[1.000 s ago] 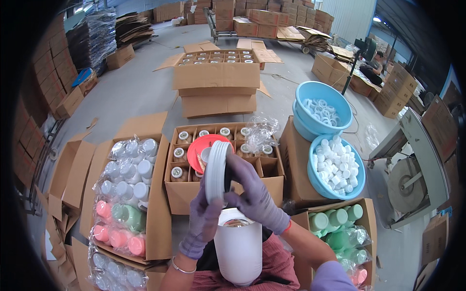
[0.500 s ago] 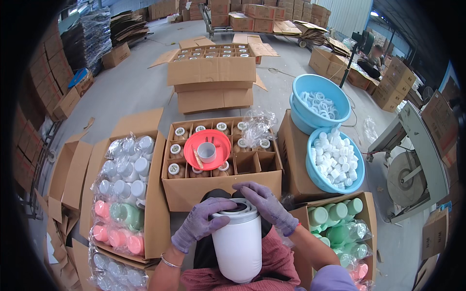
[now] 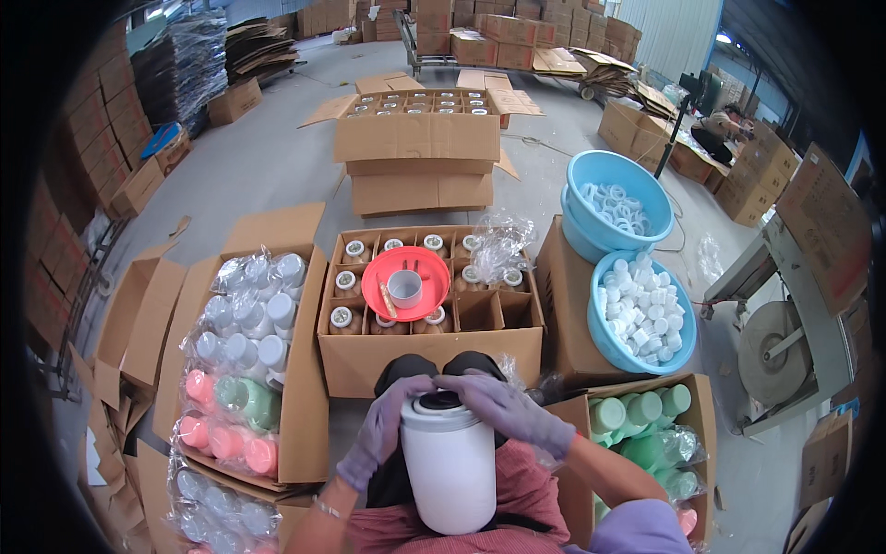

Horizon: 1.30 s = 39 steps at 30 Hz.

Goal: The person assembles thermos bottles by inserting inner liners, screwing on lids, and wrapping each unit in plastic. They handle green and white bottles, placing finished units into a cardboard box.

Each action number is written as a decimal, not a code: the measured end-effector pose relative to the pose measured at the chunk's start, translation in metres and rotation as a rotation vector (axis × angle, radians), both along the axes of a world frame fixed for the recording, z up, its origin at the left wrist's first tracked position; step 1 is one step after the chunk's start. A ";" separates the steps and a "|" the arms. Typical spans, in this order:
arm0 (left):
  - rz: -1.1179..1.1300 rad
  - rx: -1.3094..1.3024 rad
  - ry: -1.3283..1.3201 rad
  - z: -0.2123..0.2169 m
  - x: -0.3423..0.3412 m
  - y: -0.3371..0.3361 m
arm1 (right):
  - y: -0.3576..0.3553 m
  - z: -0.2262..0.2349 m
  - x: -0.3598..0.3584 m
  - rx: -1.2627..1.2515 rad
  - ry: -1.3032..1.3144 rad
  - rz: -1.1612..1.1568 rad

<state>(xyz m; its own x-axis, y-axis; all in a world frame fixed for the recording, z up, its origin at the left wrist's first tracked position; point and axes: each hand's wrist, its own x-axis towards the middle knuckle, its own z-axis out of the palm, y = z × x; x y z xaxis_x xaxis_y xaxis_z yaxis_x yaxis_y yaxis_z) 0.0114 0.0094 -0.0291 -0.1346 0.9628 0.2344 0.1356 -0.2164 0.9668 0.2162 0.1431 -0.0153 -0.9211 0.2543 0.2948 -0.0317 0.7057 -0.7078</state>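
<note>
A white rounded flask body [image 3: 449,480] stands upright in my lap with its grey collar uppermost. A dark round part [image 3: 440,401] shows in its top opening. My left hand [image 3: 386,427], in a purple glove, curves around the left side of the collar. From the right, my gloved right hand [image 3: 506,409] presses over the collar, its fingers reaching across the top. Both hands' fingertips nearly meet behind the opening, and the hands partly hide the rim. Just beyond, a red plate [image 3: 434,300] bears a small grey cup [image 3: 403,288] and several small sticks.
The plate rests on a divided carton [image 3: 434,360] of white-capped bottles. Blue basins of white rings [image 3: 616,209] and white caps [image 3: 640,314] stand right. Cartons of wrapped containers flank me, left [image 3: 303,388] and right [image 3: 706,406]. A machine [image 3: 784,342] stands far right; a person sits behind.
My hands have closed in over the flask's top, the right one shifting further over the collar. The dark part now stands higher in the opening. The view has shifted slightly.
</note>
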 end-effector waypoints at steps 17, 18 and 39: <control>-0.197 -0.410 -0.254 -0.009 0.097 -0.093 | -0.030 0.058 0.129 -0.485 -0.500 -0.673; -0.087 -0.481 -0.338 -0.014 0.101 -0.095 | -0.029 0.058 0.126 -0.408 -0.458 -0.662; -0.006 0.371 0.701 0.076 0.094 -0.010 | -0.014 -0.017 0.139 -1.567 0.342 -0.661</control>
